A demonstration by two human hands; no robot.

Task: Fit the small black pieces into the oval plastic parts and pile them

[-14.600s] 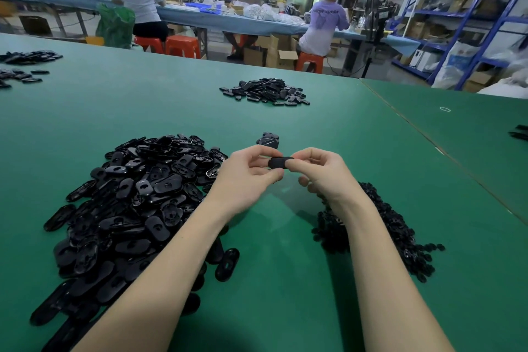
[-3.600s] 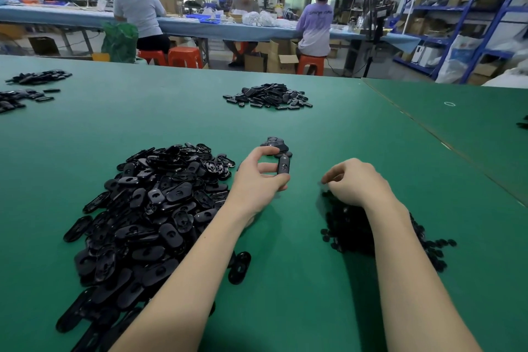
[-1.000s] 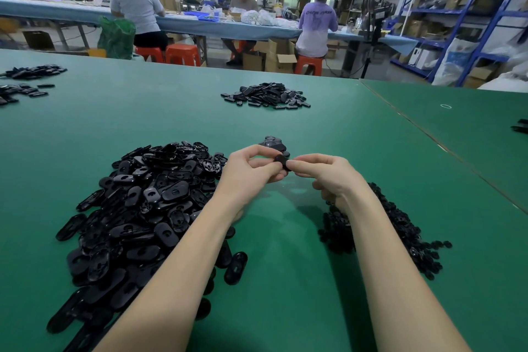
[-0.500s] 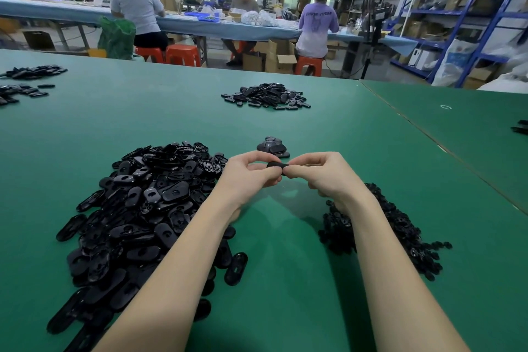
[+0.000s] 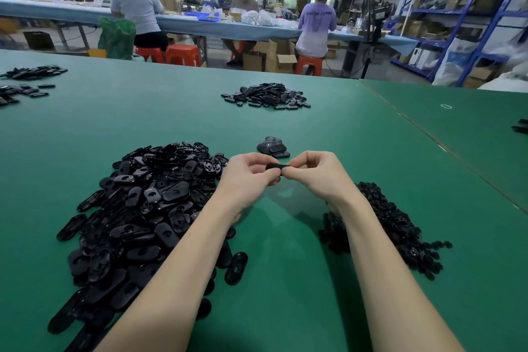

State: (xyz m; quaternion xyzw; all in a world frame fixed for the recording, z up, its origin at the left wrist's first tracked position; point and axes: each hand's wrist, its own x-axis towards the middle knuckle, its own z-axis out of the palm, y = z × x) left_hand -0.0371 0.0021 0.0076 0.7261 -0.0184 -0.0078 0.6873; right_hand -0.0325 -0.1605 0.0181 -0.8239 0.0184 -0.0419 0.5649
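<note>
My left hand [image 5: 246,177] and my right hand [image 5: 320,173] meet above the green table [image 5: 285,280] and pinch one black oval plastic part [image 5: 273,167] between their fingertips. The small piece cannot be made out; fingers hide most of the part. A big heap of loose oval parts [image 5: 143,208] lies to the left, under my left forearm. A heap of small black pieces [image 5: 400,226] lies to the right, behind my right forearm. Just beyond my hands sits a small pile of oval parts [image 5: 273,147].
Another heap of black parts [image 5: 265,96] lies farther back in the middle, and more parts [image 5: 25,80] lie at the far left. A seam [image 5: 434,143] joins a second green table on the right. People sit at a long bench behind.
Both hands have stayed together over the table, with the oval part pinched between them. The fingers have shifted slightly on the part and more of it shows between the thumbs.
</note>
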